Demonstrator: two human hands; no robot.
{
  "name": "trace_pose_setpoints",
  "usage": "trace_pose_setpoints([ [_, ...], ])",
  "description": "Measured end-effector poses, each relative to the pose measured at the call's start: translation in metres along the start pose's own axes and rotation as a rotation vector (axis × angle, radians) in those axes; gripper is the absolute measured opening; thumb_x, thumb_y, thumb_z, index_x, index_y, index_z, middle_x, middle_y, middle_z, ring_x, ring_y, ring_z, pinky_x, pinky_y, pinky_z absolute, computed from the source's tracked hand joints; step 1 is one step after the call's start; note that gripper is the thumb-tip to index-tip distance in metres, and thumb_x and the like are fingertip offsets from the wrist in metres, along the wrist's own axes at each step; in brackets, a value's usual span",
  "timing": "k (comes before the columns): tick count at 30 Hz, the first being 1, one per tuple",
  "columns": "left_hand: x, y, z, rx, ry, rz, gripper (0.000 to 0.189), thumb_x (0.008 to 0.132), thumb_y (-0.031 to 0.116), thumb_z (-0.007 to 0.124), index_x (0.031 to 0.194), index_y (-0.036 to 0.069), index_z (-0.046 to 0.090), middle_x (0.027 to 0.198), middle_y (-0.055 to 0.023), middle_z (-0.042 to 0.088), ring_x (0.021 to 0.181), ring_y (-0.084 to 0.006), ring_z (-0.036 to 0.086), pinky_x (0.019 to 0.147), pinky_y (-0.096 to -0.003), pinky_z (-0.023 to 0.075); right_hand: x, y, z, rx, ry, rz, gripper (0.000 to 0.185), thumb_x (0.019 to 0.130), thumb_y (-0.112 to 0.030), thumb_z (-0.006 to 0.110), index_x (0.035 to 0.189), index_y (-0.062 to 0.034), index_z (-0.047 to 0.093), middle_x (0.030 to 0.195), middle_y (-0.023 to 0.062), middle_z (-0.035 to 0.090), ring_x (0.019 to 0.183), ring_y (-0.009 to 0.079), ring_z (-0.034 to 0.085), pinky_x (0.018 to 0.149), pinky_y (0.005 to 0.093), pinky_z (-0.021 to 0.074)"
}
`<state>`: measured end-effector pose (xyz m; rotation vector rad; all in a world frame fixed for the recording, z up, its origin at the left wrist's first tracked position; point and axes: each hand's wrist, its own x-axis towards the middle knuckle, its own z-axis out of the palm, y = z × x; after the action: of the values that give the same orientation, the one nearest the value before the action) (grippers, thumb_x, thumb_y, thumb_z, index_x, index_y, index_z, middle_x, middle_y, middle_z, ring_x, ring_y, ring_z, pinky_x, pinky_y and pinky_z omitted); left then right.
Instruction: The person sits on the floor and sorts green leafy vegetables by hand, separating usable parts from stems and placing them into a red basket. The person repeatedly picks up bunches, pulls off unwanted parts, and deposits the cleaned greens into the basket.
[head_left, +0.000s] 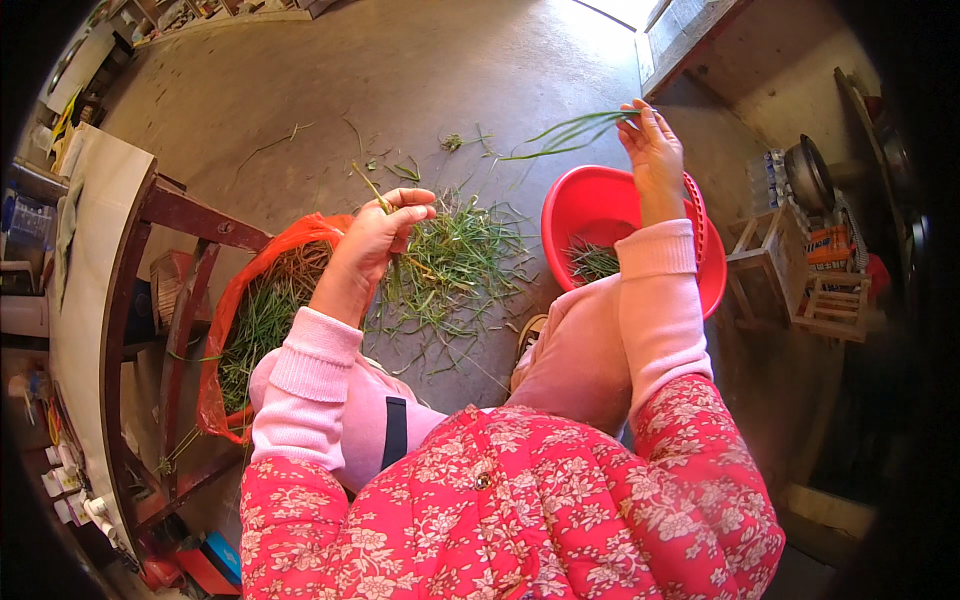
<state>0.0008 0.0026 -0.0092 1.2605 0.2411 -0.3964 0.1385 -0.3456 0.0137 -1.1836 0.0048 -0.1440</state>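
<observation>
My left hand (382, 240) is closed on a few yellowish plant stalks (367, 184), one poking up above the thumb. Raised above the red plastic basket (553, 217), my right hand (651, 146) pinches several long green grass-like leaves (574, 135), which trail off to the left. Some cut green leaves (594, 259) lie inside the basket. On the floor between the hands is a loose pile of green and yellow plant scraps (465, 262). An orange-red plastic bag (217, 360) at the left, partly behind my left forearm, holds green leaves and brownish stalks (262, 315).
A table with a pale top (90, 315) and dark red wooden legs stands close at the left. Small wooden stools (772, 262) and a metal pot (810, 174) are at the right. Stray leaves (405, 171) lie on the concrete floor beyond the pile. A doorframe (686, 45) is at top right.
</observation>
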Motion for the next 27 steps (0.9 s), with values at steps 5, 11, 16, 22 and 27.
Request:
trace_pose_setpoints([
  [5, -0.003, 0.001, -0.004, -0.335, -0.127, -0.025, 0.047, 0.07, -0.01, 0.04, 0.114, 0.002, 0.048, 0.111, -0.0084, 0.054, 0.082, -0.0107, 0.051, 0.066, -0.0236, 0.0423, -0.012, -0.029, -0.051, -0.68, -0.104, -0.079, 0.024, 0.089, -0.018, 0.054, 0.106, -0.0034, 0.059, 0.088, 0.0088, 0.066, 0.071, 0.0119, 0.063, 0.061, 0.0221, 0.0488],
  [11, 0.0, -0.005, 0.004, -0.365, -0.309, 0.027, 0.04, 0.079, -0.008, 0.046, 0.119, -0.004, 0.043, 0.113, -0.0123, 0.053, 0.097, -0.0157, 0.054, 0.082, -0.0258, 0.0462, -0.047, -0.034, -0.066, -1.872, -0.34, -0.185, 0.037, 0.076, -0.019, 0.065, 0.108, -0.003, 0.059, 0.101, 0.0168, 0.061, 0.093, 0.0264, 0.06, 0.08, 0.035, 0.0466],
  [16, 0.002, -0.007, 0.01, -0.31, -0.425, 0.049, 0.041, 0.085, 0.003, 0.053, 0.123, -0.006, 0.039, 0.113, -0.0151, 0.054, 0.104, -0.0199, 0.055, 0.09, -0.0274, 0.0452, -0.06, -0.007, 0.027, -1.063, -0.749, -0.2, 0.034, 0.081, -0.02, 0.061, 0.109, -0.0021, 0.06, 0.105, 0.0153, 0.062, 0.094, 0.0231, 0.06, 0.083, 0.0321, 0.0455],
  [22, -0.003, -0.008, 0.016, -0.313, -0.488, -0.006, 0.041, 0.088, 0.01, 0.052, 0.124, -0.005, 0.039, 0.114, -0.016, 0.054, 0.103, -0.0212, 0.056, 0.089, -0.0285, 0.046, -0.079, 0.044, 0.124, -0.499, -0.889, 0.143, 0.026, 0.086, -0.019, 0.058, 0.1, 0.002, 0.062, 0.092, 0.0078, 0.064, 0.084, 0.0122, 0.059, 0.073, 0.0267, 0.0479],
  [27, -0.001, -0.008, 0.012, -0.285, -0.388, -0.083, 0.036, 0.09, 0.012, 0.05, 0.121, -0.004, 0.042, 0.11, -0.0137, 0.056, 0.096, -0.0189, 0.058, 0.082, -0.0275, 0.0492, -0.079, 0.056, 0.126, -0.316, -0.717, 0.335, 0.021, 0.085, -0.019, 0.061, 0.091, 0.0014, 0.061, 0.083, 0.0026, 0.063, 0.075, 0.0069, 0.056, 0.071, 0.0239, 0.046],
])
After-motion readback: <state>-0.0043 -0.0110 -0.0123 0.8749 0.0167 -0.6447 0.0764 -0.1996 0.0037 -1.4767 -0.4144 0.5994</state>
